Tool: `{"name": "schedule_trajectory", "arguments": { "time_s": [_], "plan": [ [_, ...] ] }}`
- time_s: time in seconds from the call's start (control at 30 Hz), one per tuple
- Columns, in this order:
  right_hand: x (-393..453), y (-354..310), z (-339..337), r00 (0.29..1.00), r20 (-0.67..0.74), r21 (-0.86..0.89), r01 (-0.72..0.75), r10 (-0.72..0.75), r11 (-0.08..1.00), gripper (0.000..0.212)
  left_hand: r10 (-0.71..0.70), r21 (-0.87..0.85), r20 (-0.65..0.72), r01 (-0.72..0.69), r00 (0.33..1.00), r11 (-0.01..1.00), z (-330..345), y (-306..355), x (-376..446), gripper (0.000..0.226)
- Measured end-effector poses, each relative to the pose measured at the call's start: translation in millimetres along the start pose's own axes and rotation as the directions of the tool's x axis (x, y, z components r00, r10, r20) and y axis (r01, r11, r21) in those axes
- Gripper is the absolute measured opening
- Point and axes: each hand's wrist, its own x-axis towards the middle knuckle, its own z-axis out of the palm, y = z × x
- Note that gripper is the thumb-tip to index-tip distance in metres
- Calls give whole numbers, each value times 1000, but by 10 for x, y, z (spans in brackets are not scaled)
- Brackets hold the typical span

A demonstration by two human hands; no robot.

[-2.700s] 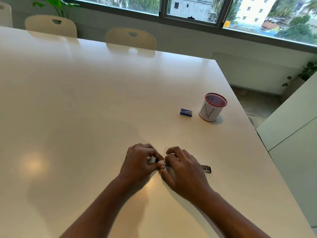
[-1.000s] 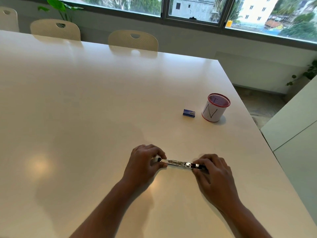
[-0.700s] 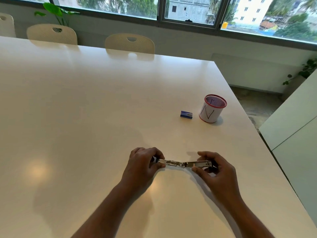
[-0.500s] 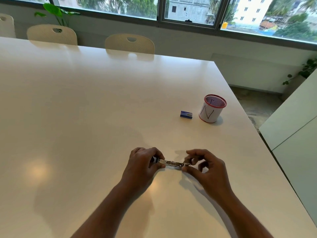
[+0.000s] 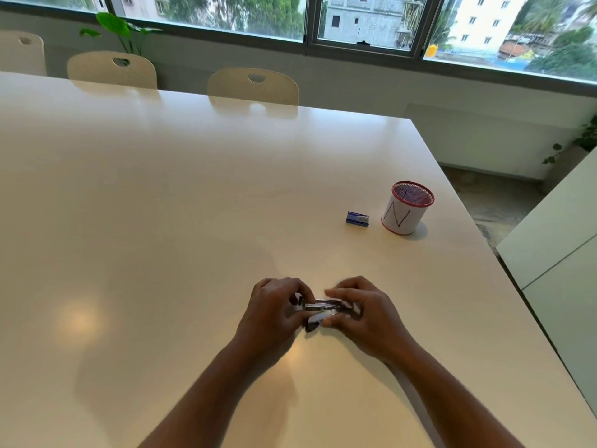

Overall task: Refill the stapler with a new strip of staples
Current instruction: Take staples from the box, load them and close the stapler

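Stapler sits near the front middle of the white table, caught between both hands and partly hidden by them. Left hand has its fingers curled round the left end of the stapler, knuckles up, thumb side toward the metal. Right hand grips the right end, fingers bent over the top and thumb underneath at the near side. Between the two hands a short run of bright metal shows, with a dark piece angled down toward the viewer just below it; whether the top arm is folded fully shut or stands partly raised cannot be told, the parts being blurred. No staple strip can be made out in the metal channel at this size. Both forearms reach in from the lower edge and meet at the stapler. Well apart, toward the far right of the table, a small blue staple box lies flat. Just beside it on the right stands a white mesh cup with a red rim and a letter N drawn on its side, upright. Three pale chairs are tucked in at the far edge, under a wide window. A green plant stands behind the chairs on the left.
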Motion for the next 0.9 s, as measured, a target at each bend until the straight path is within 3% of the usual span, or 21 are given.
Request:
{"name": "schedule_trajectory", "arguments": {
  "time_s": [0.1, 0.2, 0.33, 0.53, 0.73, 0.9],
  "plan": [
    [-16, 46, 51, 997, 9, -167, 74, -74, 983, 52, -21, -61, 46, 24, 999, 998, -29, -16, -30, 31],
    [-22, 83, 61, 994, -33, -175, 101, -108, 979, 44, 3, -49, 127, 3, 992, 999, -90, -15, -22, 50],
    [-30, 100, 56, 987, -77, -174, 124, -139, 977, 31, 34, 95, 212, -55, 977, 994, -91, 6, 10, 78],
    [-84, 97, 74, 968, -171, -185, 151, -183, 971, 26, 153, 110, 57, -159, 986, 981, -9, 62, 47, 53],
    [-47, 200, 43, 942, -252, -265, 153, -221, 952, 20, 162, 100, -9, -160, 987, 982, 111, 107, 137, 33],
    [35, 320, -105, 927, -306, -315, 119, -219, 942, 25, 190, 95, -30, -187, 981, 978, 294, 210, 327, 35]
  ]
}}
